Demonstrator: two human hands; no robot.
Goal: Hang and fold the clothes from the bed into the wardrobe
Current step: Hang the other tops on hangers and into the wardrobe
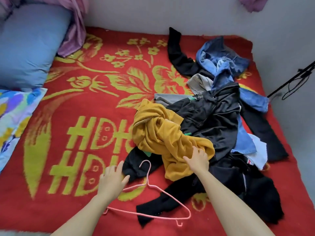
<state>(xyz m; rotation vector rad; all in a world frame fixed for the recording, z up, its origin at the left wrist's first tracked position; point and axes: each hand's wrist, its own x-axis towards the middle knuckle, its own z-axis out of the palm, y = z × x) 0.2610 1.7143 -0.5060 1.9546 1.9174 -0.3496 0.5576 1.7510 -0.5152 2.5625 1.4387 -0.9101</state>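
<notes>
A heap of clothes lies on the right half of the bed. On top at its near left is a crumpled mustard-yellow garment (158, 133). Under it spreads a black jacket (211, 116), with blue jeans (223, 65) and other dark pieces further back. A pink wire hanger (150, 186) rests on the blanket in front of the heap. My right hand (197, 159) lies on the near edge of the yellow garment, fingers spread. My left hand (112, 179) hovers with straight fingers just left of the hanger, beside a black sleeve (134, 166).
The bed carries a red blanket with yellow flowers (85, 108). A blue pillow (29, 46) and a flowered pillow (15, 116) lie at the left. Grey walls close the back and right. A black stand with a cable (293, 80) leans at the right.
</notes>
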